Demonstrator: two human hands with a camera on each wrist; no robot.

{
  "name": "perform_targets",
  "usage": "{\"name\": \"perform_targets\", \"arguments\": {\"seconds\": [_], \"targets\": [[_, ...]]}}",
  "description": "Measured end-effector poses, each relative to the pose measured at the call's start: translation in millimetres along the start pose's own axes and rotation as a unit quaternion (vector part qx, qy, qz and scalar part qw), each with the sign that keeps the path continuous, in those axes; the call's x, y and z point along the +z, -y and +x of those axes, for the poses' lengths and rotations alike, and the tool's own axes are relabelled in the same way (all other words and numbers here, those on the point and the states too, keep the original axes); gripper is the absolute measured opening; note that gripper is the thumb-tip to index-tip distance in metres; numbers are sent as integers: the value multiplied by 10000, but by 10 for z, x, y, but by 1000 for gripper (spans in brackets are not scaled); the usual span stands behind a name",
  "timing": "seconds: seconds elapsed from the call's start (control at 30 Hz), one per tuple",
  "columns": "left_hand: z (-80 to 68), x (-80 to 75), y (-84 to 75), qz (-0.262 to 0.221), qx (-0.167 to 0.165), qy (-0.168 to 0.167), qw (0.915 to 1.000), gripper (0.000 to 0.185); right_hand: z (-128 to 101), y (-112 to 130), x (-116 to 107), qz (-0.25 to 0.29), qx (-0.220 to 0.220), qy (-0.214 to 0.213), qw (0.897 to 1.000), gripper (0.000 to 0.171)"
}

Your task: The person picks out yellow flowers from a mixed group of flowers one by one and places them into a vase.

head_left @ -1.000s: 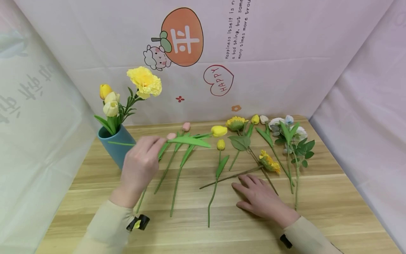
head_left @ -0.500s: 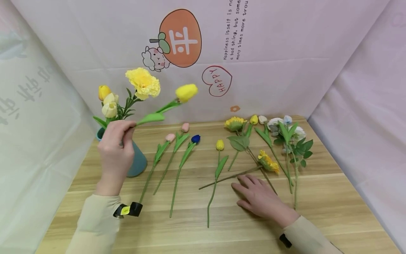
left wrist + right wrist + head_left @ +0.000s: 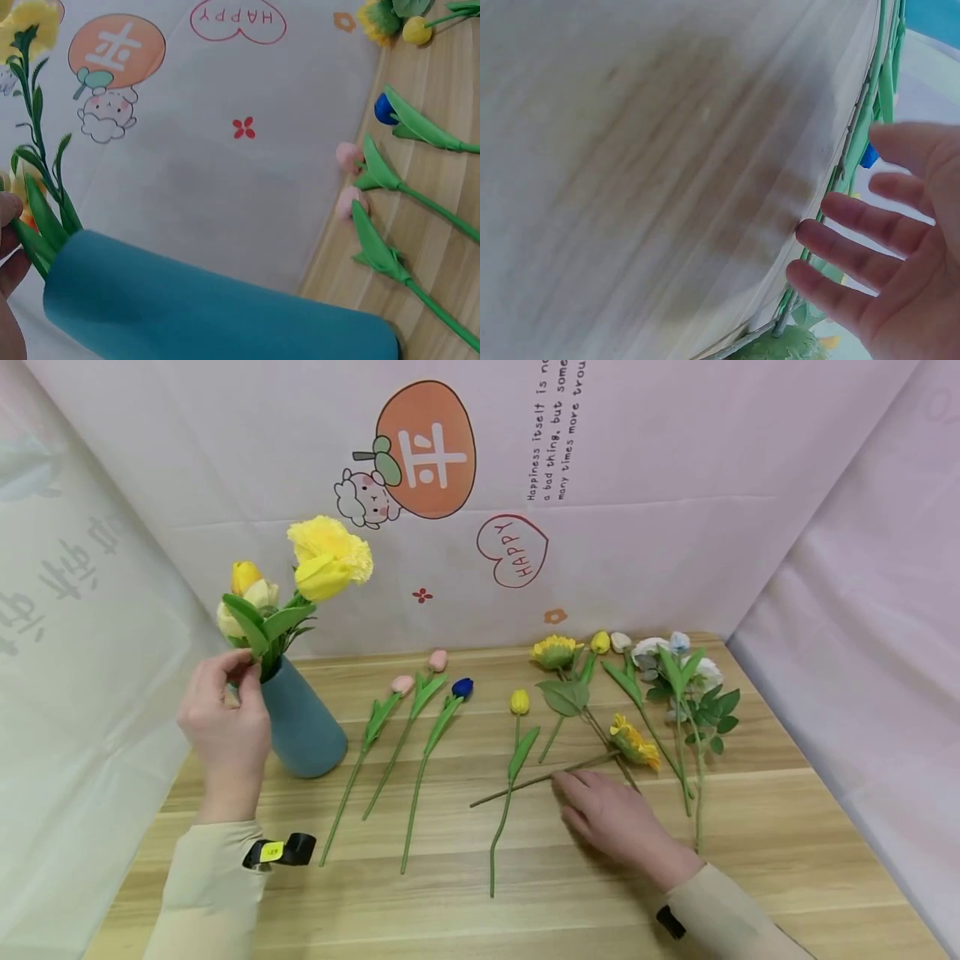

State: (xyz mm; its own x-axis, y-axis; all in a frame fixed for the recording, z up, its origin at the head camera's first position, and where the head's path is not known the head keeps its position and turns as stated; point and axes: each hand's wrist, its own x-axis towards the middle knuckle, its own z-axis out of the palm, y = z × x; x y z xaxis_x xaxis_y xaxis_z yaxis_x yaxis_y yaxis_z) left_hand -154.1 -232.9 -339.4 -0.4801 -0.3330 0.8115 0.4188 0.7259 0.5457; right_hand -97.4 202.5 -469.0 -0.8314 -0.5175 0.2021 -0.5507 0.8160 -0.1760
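My left hand (image 3: pixel 228 718) pinches a yellow tulip (image 3: pixel 321 580) just below its leaves, at the mouth of the blue vase (image 3: pixel 303 722). The tulip's head overlaps a yellow carnation (image 3: pixel 352 556) standing in the vase. An orange-yellow tulip (image 3: pixel 245 577) and pale cream tulips (image 3: pixel 261 594) are in the vase too. In the left wrist view, fingertips (image 3: pixel 10 210) show at the vase rim; the lower stem is hidden. My right hand (image 3: pixel 618 827) is low over the table by the sunflower (image 3: pixel 634 745) stem. The right wrist view shows its fingers (image 3: pixel 855 259) extended, holding nothing.
Two pink tulips (image 3: pixel 402 685) and a blue tulip (image 3: pixel 462 688) lie right of the vase on the wooden table (image 3: pixel 450 918). A small yellow tulip (image 3: pixel 520 702) lies mid-table. Another sunflower (image 3: pixel 557 652) and white flowers (image 3: pixel 705 675) lie farther right. A printed cloth (image 3: pixel 637 552) hangs behind.
My left hand has carried the yellow tulip left, from above the pink tulips to the vase mouth, turning it upright. The blue tulip is uncovered. My right hand has shifted only slightly.
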Motion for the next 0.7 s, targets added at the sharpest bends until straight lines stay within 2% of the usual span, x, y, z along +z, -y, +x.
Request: {"name": "perform_targets", "arguments": {"seconds": [0.1,0.27,0.4,0.53,0.63,0.7], "targets": [[-33,-32,75,237,-78,-52,9997,10,36,-8,7,-59,203,-193,9996,48],[-83,-89,188,479,55,53,9988,10,87,-76,36,-151,423,-461,9979,41],[-117,-143,258,684,46,175,9975,18,107,-140,45,-168,630,-476,9967,33],[-131,-200,273,917,-270,448,9944,25,109,-196,58,-284,763,-442,9957,23],[-144,-234,249,953,-782,677,9901,33,98,-227,65,-374,753,-481,9953,18],[-156,-250,239,946,-924,803,9880,35,90,-238,68,-392,739,-479,9953,16]]}}
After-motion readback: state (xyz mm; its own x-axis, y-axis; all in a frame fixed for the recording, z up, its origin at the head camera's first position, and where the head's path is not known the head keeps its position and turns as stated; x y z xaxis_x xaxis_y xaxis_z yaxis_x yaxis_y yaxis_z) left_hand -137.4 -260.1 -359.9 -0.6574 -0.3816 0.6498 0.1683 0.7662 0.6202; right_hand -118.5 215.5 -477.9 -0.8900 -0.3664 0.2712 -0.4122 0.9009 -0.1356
